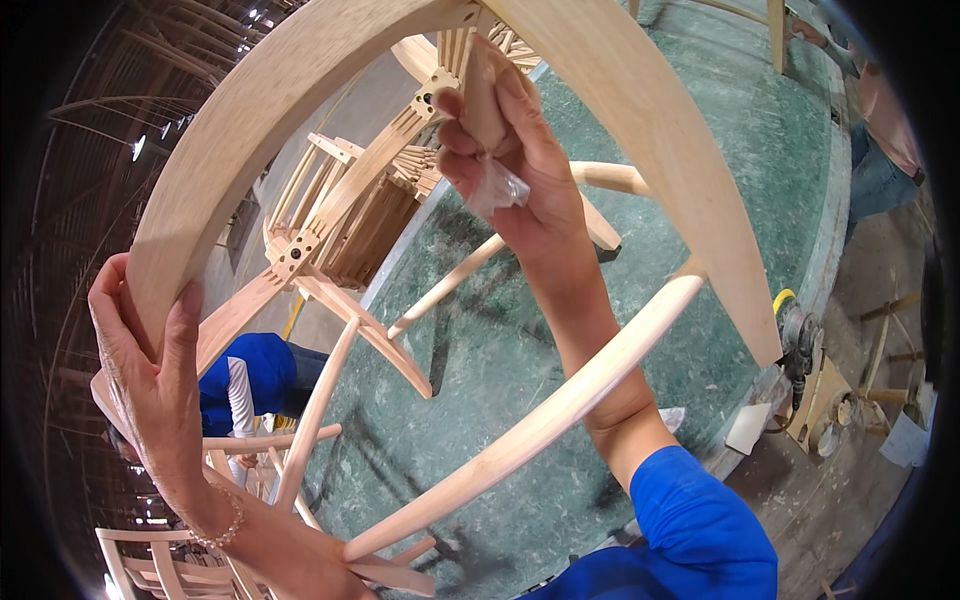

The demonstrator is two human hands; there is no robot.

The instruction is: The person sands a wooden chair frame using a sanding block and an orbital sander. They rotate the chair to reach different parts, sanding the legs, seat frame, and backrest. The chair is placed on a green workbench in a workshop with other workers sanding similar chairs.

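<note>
A pale wooden chair frame [530, 440] with curved rails and round legs is tilted up in front of me. My left hand [160, 370] wraps round the lower left end of its broad curved rail [215, 170], thumb on the inner side. Inside the frame, my right hand [510, 150] grips a cone-shaped plastic bag [484, 105] that looks filled with tan paste. The bag's clear crumpled end hangs below my fingers, and its narrow top is close to the joint between the curved rails. Slotted joints with dark bolt holes show along the middle slats [365, 180].
A green mottled worktable [480, 330] lies beneath the frame. At its right edge sits a sander [797, 335] with a yellow rim. Stacked wooden parts [375, 235] stand beyond the table. One person in blue [265, 375] works at left, another [880, 170] at far right.
</note>
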